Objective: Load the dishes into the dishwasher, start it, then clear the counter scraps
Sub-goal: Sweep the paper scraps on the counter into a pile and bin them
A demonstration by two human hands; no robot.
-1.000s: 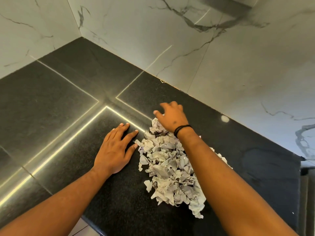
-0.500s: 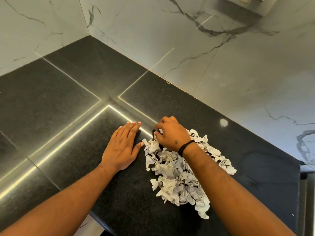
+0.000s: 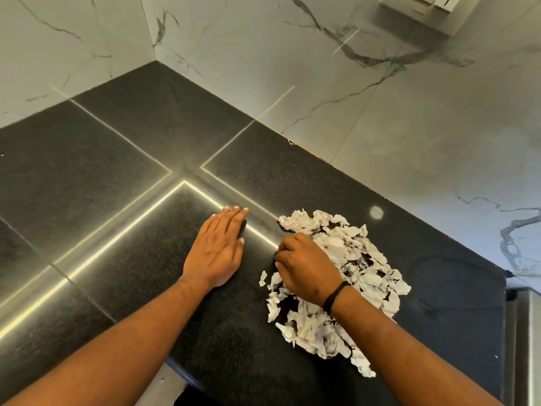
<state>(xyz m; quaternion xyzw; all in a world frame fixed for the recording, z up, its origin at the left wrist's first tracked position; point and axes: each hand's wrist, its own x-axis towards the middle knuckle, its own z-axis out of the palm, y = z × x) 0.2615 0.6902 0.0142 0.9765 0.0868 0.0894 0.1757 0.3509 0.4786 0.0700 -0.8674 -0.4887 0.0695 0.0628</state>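
Note:
A heap of torn, crumpled white paper scraps [image 3: 348, 253] lies on the black stone counter [image 3: 117, 177], right of centre. My right hand [image 3: 307, 269], a black band on its wrist, sits on the heap's left side. Its fingers are curled down into the scraps at the pile's edge, and the fingertips are hidden. My left hand [image 3: 216, 250] lies flat on bare counter just left of the pile, fingers straight and together, not touching the paper. No dishes or dishwasher are in view.
Marble walls [image 3: 380, 118] meet in a corner behind the counter. The counter's front edge [image 3: 178, 370] runs below my left forearm. A grey metal surface [image 3: 525, 332] adjoins the counter's right end. A small pale spot [image 3: 376, 213] marks the stone behind the pile.
My right hand has drawn back from the pile's far end toward me and to its left side, dragging scraps along and spreading the heap. My left hand has stayed flat.

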